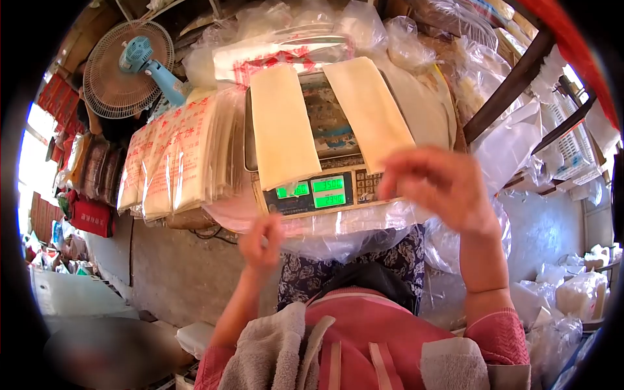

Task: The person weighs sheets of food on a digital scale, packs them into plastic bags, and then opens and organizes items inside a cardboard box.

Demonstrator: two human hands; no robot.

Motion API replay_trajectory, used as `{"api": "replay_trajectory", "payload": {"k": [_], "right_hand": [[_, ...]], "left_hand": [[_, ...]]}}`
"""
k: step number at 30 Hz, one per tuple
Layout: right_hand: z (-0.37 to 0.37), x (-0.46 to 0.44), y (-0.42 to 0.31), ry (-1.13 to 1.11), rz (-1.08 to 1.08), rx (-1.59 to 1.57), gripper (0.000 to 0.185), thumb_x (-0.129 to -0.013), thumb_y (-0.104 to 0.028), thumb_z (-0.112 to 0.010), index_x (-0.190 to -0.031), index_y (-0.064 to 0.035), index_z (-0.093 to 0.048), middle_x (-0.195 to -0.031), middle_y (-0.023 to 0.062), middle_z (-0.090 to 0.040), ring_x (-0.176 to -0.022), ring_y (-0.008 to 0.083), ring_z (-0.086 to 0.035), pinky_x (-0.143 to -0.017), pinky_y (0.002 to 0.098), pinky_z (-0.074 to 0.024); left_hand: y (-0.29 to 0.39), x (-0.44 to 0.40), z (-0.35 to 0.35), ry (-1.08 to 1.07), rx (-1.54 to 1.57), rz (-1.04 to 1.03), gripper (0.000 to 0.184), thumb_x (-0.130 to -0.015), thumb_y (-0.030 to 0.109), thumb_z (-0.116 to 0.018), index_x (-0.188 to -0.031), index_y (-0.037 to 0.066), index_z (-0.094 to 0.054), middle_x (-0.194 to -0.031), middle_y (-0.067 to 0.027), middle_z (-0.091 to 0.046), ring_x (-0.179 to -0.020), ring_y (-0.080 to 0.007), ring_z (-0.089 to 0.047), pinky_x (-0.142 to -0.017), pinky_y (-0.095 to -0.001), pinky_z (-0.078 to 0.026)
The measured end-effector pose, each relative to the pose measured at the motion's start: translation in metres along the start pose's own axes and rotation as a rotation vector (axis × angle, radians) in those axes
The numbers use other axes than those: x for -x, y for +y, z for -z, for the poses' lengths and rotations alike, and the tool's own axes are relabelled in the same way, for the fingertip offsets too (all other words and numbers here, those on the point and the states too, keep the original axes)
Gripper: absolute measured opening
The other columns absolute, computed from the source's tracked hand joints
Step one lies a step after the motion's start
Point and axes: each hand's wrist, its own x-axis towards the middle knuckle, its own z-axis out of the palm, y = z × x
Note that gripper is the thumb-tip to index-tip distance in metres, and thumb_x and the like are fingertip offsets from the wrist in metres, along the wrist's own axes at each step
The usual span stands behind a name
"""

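Two folded stacks of thin pale-yellow sheets, a left stack (283,123) and a right stack (370,110), lie side by side on a digital scale (335,133) with green lit displays. My right hand (445,185) hovers at the near end of the right stack. Its fingers are bent but apart, slightly blurred, with nothing visible between them. In front of the scale's left corner is my left hand (261,242), fingers curled together near a sheet of clear plastic (312,224). Whatever it may pinch does not show.
Left of the scale, several packed bags with red print (172,156) lean in a row. Behind them stands a blue fan (133,62). A printed plastic bag (279,58) lies behind the scale. A dark metal post (513,84) slants at right, near bunched clear plastic (513,143).
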Motion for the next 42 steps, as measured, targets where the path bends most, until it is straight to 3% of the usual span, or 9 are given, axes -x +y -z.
{"api": "replay_trajectory", "payload": {"k": [4,8,12,17,22,28,32,38,42], "right_hand": [[-0.01,0.006,-0.019,-0.526,0.391,-0.016,0.027,-0.084,-0.011,-0.063,-0.108,-0.0011,-0.059,-0.089,0.0068,-0.064,-0.075,0.0142,-0.063,-0.067,0.0275,-0.0512],[0.0,0.0,-0.012,-0.703,0.433,-0.181,0.017,-0.085,-0.01,-0.06,-0.1,-0.0003,-0.058,-0.082,0.0069,-0.062,-0.07,0.0151,-0.062,-0.063,0.0276,-0.0509],[0.039,-0.064,0.014,-0.321,0.253,-0.226,0.009,-0.087,-0.008,-0.057,-0.091,0.0005,-0.057,-0.075,0.007,-0.06,-0.066,0.016,-0.062,-0.06,0.0277,-0.0505],[0.127,-0.231,0.109,0.195,0.083,0.138,0.014,-0.085,-0.001,-0.054,-0.097,0.0047,-0.058,-0.075,0.0065,-0.061,-0.069,0.013,-0.062,-0.065,0.024,-0.049],[0.181,-0.344,0.213,-0.093,0.028,0.737,0.023,-0.072,-0.01,-0.065,-0.092,0.0008,-0.063,-0.08,0.0114,-0.063,-0.076,0.019,-0.062,-0.072,0.0308,-0.0486],[0.189,-0.391,0.318,-0.525,0.33,1.023,0.026,-0.065,-0.017,-0.074,-0.084,-0.0037,-0.063,-0.08,0.0114,-0.059,-0.072,0.0233,-0.058,-0.065,0.0348,-0.0473],[0.184,-0.394,0.34,-0.366,0.003,0.805,0.02,-0.067,-0.02,-0.069,-0.072,-0.0032,-0.059,-0.075,0.013,-0.06,-0.072,0.0221,-0.058,-0.064,0.0337,-0.0428],[0.194,-0.406,0.337,-0.157,0.141,0.514,0.014,-0.075,-0.015,-0.061,-0.068,-0.0033,-0.059,-0.063,0.0048,-0.057,-0.06,0.014,-0.055,-0.056,0.0319,-0.0437],[0.195,-0.394,0.244,0.189,0.034,0.434,0.016,-0.079,-0.018,-0.06,-0.074,-0.0031,-0.062,-0.066,0.0036,-0.06,-0.062,0.0105,-0.055,-0.058,0.029,-0.0449]], "left_hand": [[-0.012,0.063,-0.025,-0.448,-0.18,0.064,0.01,-0.083,0.016,-0.058,-0.091,0.011,-0.063,-0.072,-0.0096,-0.062,-0.062,-0.0287,-0.061,-0.054,-0.0353,-0.048],[-0.051,0.113,-0.047,-0.621,-0.222,0.061,0.013,-0.079,0.014,-0.061,-0.092,0.01,-0.064,-0.072,-0.0114,-0.063,-0.062,-0.0277,-0.062,-0.053,-0.036,-0.049],[-0.077,0.124,-0.061,-0.461,-0.264,0.036,0.018,-0.077,0.014,-0.061,-0.095,0.013,-0.064,-0.073,-0.0102,-0.064,-0.06,-0.0279,-0.062,-0.053,-0.0371,-0.05],[-0.104,0.127,-0.064,-0.625,-0.299,0.074,0.033,-0.075,0.017,-0.059,-0.108,0.018,-0.058,-0.068,-0.0084,-0.063,-0.058,-0.0279,-0.061,-0.049,-0.0415,-0.048],[-0.124,0.105,-0.067,-0.689,-0.22,0.221,0.031,-0.074,0.017,-0.06,-0.105,0.02,-0.059,-0.067,-0.0085,-0.062,-0.057,-0.0285,-0.061,-0.048,-0.0415,-0.048],[-0.133,0.089,-0.069,-0.665,-0.268,0.321,0.031,-0.074,0.017,-0.06,-0.105,0.02,-0.059,-0.066,-0.0082,-0.062,-0.057,-0.0281,-0.061,-0.048,-0.0411,-0.048],[-0.134,0.09,-0.07,-0.667,-0.27,0.367,0.031,-0.074,0.017,-0.06,-0.105,0.02,-0.059,-0.066,-0.0079,-0.062,-0.057,-0.0279,-0.061,-0.048,-0.0408,-0.048],[-0.129,0.094,-0.07,-0.664,-0.278,0.355,0.031,-0.074,0.017,-0.06,-0.105,0.02,-0.059,-0.066,-0.0076,-0.062,-0.057,-0.0275,-0.061,-0.048,-0.0405,-0.047],[-0.119,0.106,-0.067,-0.658,-0.285,0.308,0.031,-0.074,0.016,-0.06,-0.105,0.02,-0.059,-0.066,-0.0074,-0.062,-0.057,-0.0273,-0.061,-0.048,-0.0402,-0.047]]}}
